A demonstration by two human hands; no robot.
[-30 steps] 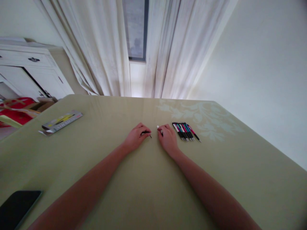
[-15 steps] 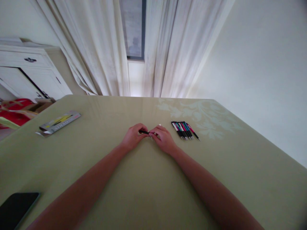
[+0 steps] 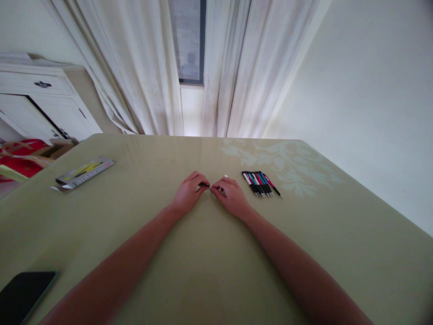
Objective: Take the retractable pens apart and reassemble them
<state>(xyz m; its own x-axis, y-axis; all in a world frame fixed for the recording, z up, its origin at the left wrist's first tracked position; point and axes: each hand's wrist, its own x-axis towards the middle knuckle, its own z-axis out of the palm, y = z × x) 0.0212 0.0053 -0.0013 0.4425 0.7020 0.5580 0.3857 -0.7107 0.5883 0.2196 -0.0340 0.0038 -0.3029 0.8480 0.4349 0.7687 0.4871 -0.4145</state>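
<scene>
My left hand (image 3: pixel 189 193) is closed in a pinch on a short, thin black pen part (image 3: pixel 203 184), partly covered by the fingers. My right hand (image 3: pixel 231 196) meets it almost fingertip to fingertip over the middle of the table. Its curled fingers grip a slim pen, mostly hidden, with a white end (image 3: pixel 225 176) poking out past the knuckles. To the right of that hand lies a row of several pens (image 3: pixel 257 184) with black grips and coloured barrels. One pink pen (image 3: pixel 272 186) rests at a slant at the row's right side.
An opened pen box (image 3: pixel 84 174) lies at the table's far left. In the near left corner is a dark phone (image 3: pixel 27 293). Beyond the pale green table (image 3: pixel 209 262) hang curtains (image 3: pixel 142 67), with a white cabinet (image 3: pixel 43 95) to the left.
The black part shows less between the hands now, and my left fingers have shifted on it. The right hand stays nearly still, as do the pens in the row.
</scene>
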